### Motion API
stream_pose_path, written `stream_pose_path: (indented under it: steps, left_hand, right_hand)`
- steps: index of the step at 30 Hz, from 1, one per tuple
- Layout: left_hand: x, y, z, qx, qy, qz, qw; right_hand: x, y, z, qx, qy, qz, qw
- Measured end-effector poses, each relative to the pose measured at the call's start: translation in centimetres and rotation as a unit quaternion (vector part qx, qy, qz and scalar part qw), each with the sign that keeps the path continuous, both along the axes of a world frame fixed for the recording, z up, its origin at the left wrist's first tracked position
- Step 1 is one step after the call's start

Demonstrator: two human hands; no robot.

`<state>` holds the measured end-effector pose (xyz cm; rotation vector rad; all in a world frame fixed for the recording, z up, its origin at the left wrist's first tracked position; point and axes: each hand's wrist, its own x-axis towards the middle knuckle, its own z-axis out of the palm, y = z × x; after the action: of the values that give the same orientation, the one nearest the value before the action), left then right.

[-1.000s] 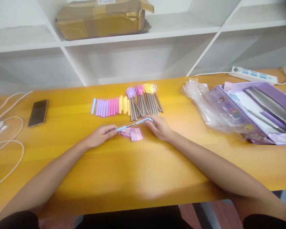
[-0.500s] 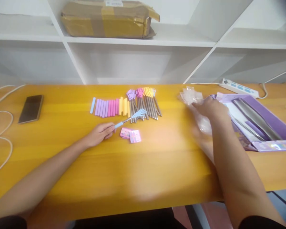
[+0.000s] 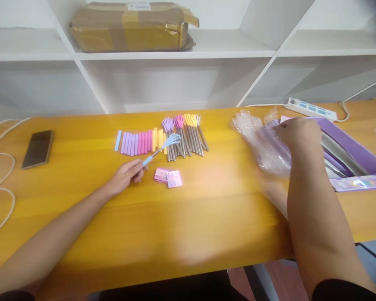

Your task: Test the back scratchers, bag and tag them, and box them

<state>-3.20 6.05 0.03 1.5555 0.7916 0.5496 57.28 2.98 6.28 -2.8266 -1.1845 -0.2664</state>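
Observation:
A back scratcher (image 3: 172,140) with a light blue claw and handle is gripped by my left hand (image 3: 127,175), its claw slanting up to the right. Behind it lie more back scratchers with metal rods (image 3: 192,140) and purple, pink, yellow and blue claws. Left of these is a row of foam-like handle sleeves (image 3: 131,143) in blue, purple, pink and yellow. Small pink printed cards (image 3: 174,178) lie in front. My right hand (image 3: 301,133) is closed on the edge of clear plastic bags (image 3: 269,148), beside the purple box; its fingertips are partly hidden.
The open purple box (image 3: 360,140) at the right holds dark grey metallic items. A power strip (image 3: 313,109) sits behind it. A phone (image 3: 37,149) and white cables (image 3: 11,200) are at the left. A taped cardboard box (image 3: 130,31) rests on the shelf above.
My right hand has moved right toward the purple box, and the plastic bags are more spread out. My left hand still holds the blue back scratcher, its claw tilted slightly higher.

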Motion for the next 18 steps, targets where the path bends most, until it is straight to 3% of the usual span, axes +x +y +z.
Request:
stream_pose_path:
  steps: [2, 3, 6, 8, 9, 11, 14, 16, 18]
  left_hand:
    - [0.1, 0.1, 0.0, 0.003, -0.027, 0.028, 0.999]
    - [0.2, 0.1, 0.1, 0.006, -0.039, 0.045, 0.998]
    - [0.7, -0.3, 0.4, 0.015, -0.082, 0.092, 0.992]
    - [1.3, -1.4, 0.6, 0.004, -0.106, 0.108, 0.988]
    - [1.6, -2.4, 0.8, -0.015, -0.105, 0.103, 0.989]
    - [2.4, -4.8, 0.9, -0.067, -0.076, 0.059, 0.993]
    - [3.7, -8.7, 0.7, -0.081, -0.027, -0.060, 0.995]
    - [4.4, -10.2, 0.3, -0.083, -0.027, -0.095, 0.992]
    - [4.8, -10.6, 0.3, -0.039, -0.020, -0.059, 0.997]
  right_hand:
    - [-2.1, -0.4, 2.3, 0.012, -0.002, -0.050, 0.999]
    - [-3.4, -0.7, 3.4, 0.046, -0.014, -0.040, 0.998]
    - [-9.1, -2.0, 5.9, 0.193, -0.024, 0.114, 0.974]
    - [-14.4, -3.4, 6.5, 0.258, 0.070, 0.239, 0.934]
    - [-17.3, -4.3, 6.4, 0.260, 0.158, 0.303, 0.903]
    - [-23.4, -6.3, 5.3, 0.225, 0.336, 0.428, 0.808]
    - [-30.9, -9.3, 2.4, 0.154, 0.526, 0.511, 0.662]
    - [-33.7, -10.6, 0.6, 0.104, 0.586, 0.552, 0.584]
    - [-34.6, -11.2, -0.8, 0.086, 0.614, 0.594, 0.513]
